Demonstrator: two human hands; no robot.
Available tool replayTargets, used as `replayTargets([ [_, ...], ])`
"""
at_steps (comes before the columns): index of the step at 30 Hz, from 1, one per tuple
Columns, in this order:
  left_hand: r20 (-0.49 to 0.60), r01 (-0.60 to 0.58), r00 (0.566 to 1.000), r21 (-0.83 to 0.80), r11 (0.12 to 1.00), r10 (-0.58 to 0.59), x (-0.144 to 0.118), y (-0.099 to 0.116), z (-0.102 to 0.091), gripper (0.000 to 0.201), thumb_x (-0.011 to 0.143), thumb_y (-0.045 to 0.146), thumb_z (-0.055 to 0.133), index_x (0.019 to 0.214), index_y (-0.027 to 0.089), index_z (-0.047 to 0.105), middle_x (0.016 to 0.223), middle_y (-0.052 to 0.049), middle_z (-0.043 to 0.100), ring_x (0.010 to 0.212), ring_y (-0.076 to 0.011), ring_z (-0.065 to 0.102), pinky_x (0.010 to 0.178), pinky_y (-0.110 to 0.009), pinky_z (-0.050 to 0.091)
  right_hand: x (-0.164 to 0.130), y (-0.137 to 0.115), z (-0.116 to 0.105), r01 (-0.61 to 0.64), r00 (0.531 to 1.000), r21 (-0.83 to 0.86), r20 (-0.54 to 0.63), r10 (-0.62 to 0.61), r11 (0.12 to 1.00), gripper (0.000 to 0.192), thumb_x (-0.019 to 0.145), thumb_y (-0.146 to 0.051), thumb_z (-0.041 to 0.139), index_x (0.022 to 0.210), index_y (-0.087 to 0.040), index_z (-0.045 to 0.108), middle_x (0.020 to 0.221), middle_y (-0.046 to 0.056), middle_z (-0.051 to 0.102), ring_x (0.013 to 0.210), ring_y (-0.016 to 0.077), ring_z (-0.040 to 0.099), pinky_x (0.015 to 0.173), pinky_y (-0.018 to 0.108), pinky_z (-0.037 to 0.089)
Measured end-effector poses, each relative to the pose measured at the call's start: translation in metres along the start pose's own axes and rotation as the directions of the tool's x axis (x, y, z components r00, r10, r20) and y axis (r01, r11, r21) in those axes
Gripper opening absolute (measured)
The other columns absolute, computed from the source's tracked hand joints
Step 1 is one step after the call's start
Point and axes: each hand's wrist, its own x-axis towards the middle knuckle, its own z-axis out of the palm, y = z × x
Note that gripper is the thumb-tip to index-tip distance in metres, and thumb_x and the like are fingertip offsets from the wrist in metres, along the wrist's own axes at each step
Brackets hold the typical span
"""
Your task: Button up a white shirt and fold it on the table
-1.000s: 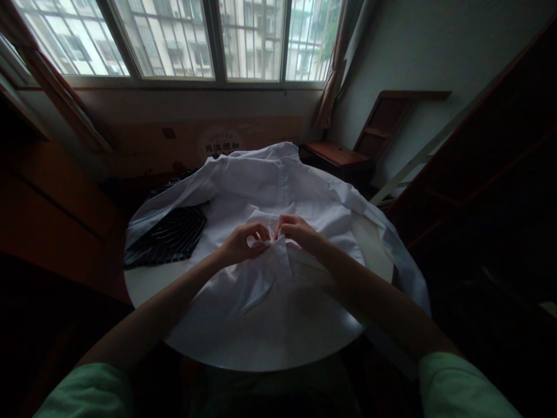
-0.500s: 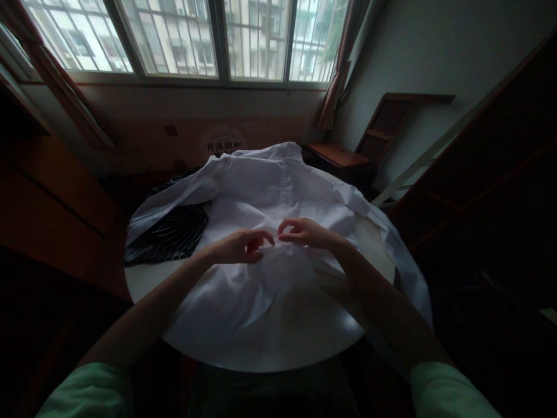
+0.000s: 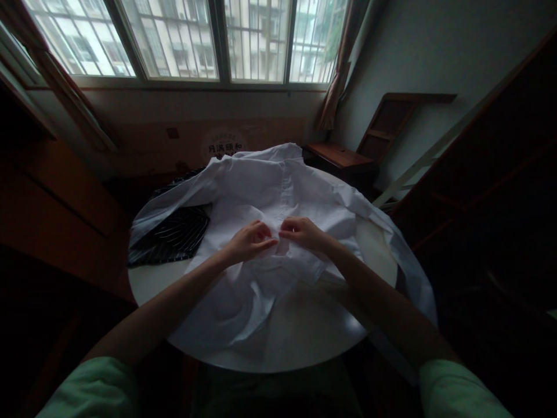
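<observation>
A white button-up shirt [image 3: 278, 197] lies spread front-up over a round white surface [image 3: 152, 278], collar toward the window and hem toward the person, so that the row of buttons runs straight away from them down the middle and both hands can meet on it. The left hand [image 3: 250, 241] and the right hand [image 3: 304, 231] sit close together at the middle of the shirt front, their fingertips almost touching across the placket. Each hand has its fingers narrowed to a pinch on the cloth: the left takes the edge on its side, the right the edge on its side, and the fabric bunches up slightly between them, which fits two edges being drawn together at one button; the button itself is too small and dim to make out. Below the hands the lower front lies loose and rumpled, with one flap lifted in a fold, while above them the front lies flatter and closed. The sleeves drape off either side of the surface, the left one trailing over a dark striped garment [image 3: 174, 232] that lies on the left part of the surface, partly under the shirt. Both forearms reach in from pale green sleeves [image 3: 93, 389] at the bottom. Beyond stand a barred window [image 3: 195, 38], a wooden side table [image 3: 339, 157] and dark furniture to the right.
</observation>
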Motion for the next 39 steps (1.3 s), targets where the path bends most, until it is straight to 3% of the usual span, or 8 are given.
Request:
replayTargets([
  [3, -0.140, -0.001, 0.990, 0.037, 0.999, 0.006, 0.006, -0.008, 0.016, 0.028, 0.072, 0.039, 0.062, 0.080, 0.013, 0.058, 0.072, -0.001, 0.056, 0.061, -0.0091, 0.048, 0.056, -0.019, 0.038, 0.002, 0.004, 0.007, 0.028, 0.999, 0.175, 0.021, -0.032, 0.984, 0.018, 0.077, -0.030, 0.053, 0.074, -0.013, 0.060, 0.065, 0.000, 0.055, 0.060, 0.0094, 0.046, 0.057, 0.021, 0.033],
  [9, -0.179, -0.030, 0.983, 0.017, 0.999, 0.033, 0.007, -0.015, 0.025, 0.015, 0.079, 0.025, 0.052, 0.076, 0.012, 0.061, 0.063, 0.002, 0.054, 0.057, -0.0074, 0.045, 0.054, -0.018, 0.034, 0.004, 0.009, 0.012, 0.032, 0.997, 0.339, 0.060, -0.056, 0.940, 0.019, 0.076, -0.030, 0.052, 0.077, -0.014, 0.061, 0.070, 0.001, 0.058, 0.067, 0.0114, 0.051, 0.063, 0.023, 0.037],
  [15, -0.173, -0.147, 0.975, -0.017, 0.989, 0.141, 0.008, -0.018, 0.023, 0.017, 0.078, 0.020, 0.048, 0.069, 0.011, 0.060, 0.062, 0.002, 0.049, 0.056, -0.0068, 0.042, 0.053, -0.017, 0.033, 0.003, -0.001, 0.014, -0.013, 0.997, 0.248, -0.065, 0.030, 0.969, 0.018, 0.073, -0.029, 0.053, 0.071, -0.014, 0.061, 0.063, 0.000, 0.058, 0.061, 0.0106, 0.049, 0.059, 0.021, 0.035],
  [20, -0.191, -0.138, 0.973, -0.050, 0.989, 0.126, 0.008, -0.026, 0.029, 0.016, 0.078, 0.021, 0.048, 0.071, 0.012, 0.060, 0.065, 0.000, 0.053, 0.058, -0.0077, 0.044, 0.055, -0.018, 0.036, 0.002, -0.009, 0.020, -0.106, 0.978, 0.183, -0.158, 0.135, 0.978, 0.014, 0.070, -0.025, 0.053, 0.066, -0.013, 0.059, 0.060, 0.000, 0.056, 0.058, 0.0098, 0.047, 0.056, 0.021, 0.033],
  [27, -0.058, -0.041, 0.998, -0.247, 0.968, 0.027, 0.008, -0.029, 0.030, 0.030, 0.081, 0.040, 0.048, 0.085, 0.013, 0.060, 0.075, -0.002, 0.058, 0.069, -0.0113, 0.050, 0.062, -0.020, 0.040, 0.003, -0.004, 0.022, -0.107, 0.988, 0.248, -0.085, 0.132, 0.963, 0.016, 0.070, -0.028, 0.051, 0.066, -0.014, 0.056, 0.061, -0.001, 0.052, 0.058, 0.0099, 0.045, 0.056, 0.022, 0.032],
  [31, -0.080, -0.016, 0.997, -0.302, 0.953, -0.008, 0.009, -0.031, 0.032, 0.033, 0.077, 0.045, 0.053, 0.078, 0.013, 0.057, 0.067, 0.001, 0.052, 0.062, -0.0092, 0.045, 0.058, -0.019, 0.038, 0.004, -0.005, 0.023, -0.075, 0.994, 0.277, -0.056, 0.094, 0.958, 0.014, 0.071, -0.028, 0.049, 0.067, -0.014, 0.054, 0.063, -0.002, 0.050, 0.061, 0.0105, 0.045, 0.058, 0.022, 0.032],
  [34, -0.104, -0.027, 0.995, -0.320, 0.947, -0.006, 0.008, -0.028, 0.032, 0.032, 0.075, 0.044, 0.055, 0.071, 0.013, 0.053, 0.063, 0.003, 0.046, 0.059, -0.0080, 0.041, 0.055, -0.019, 0.035, 0.004, -0.008, 0.026, -0.061, 0.989, 0.228, -0.115, 0.090, 0.972, 0.009, 0.068, -0.023, 0.049, 0.064, -0.015, 0.050, 0.064, -0.002, 0.047, 0.063, 0.0105, 0.043, 0.060, 0.023, 0.032],
  [39, -0.132, -0.040, 0.991, -0.230, 0.972, 0.009, 0.007, -0.022, 0.029, 0.030, 0.075, 0.040, 0.055, 0.063, 0.013, 0.050, 0.059, 0.004, 0.044, 0.056, -0.0068, 0.037, 0.053, -0.018, 0.032, 0.002, -0.011, 0.028, -0.083, 0.980, 0.206, -0.162, 0.117, 0.975, 0.006, 0.067, -0.021, 0.048, 0.064, -0.016, 0.049, 0.062, -0.002, 0.048, 0.061, 0.0103, 0.042, 0.059, 0.022, 0.031],
])
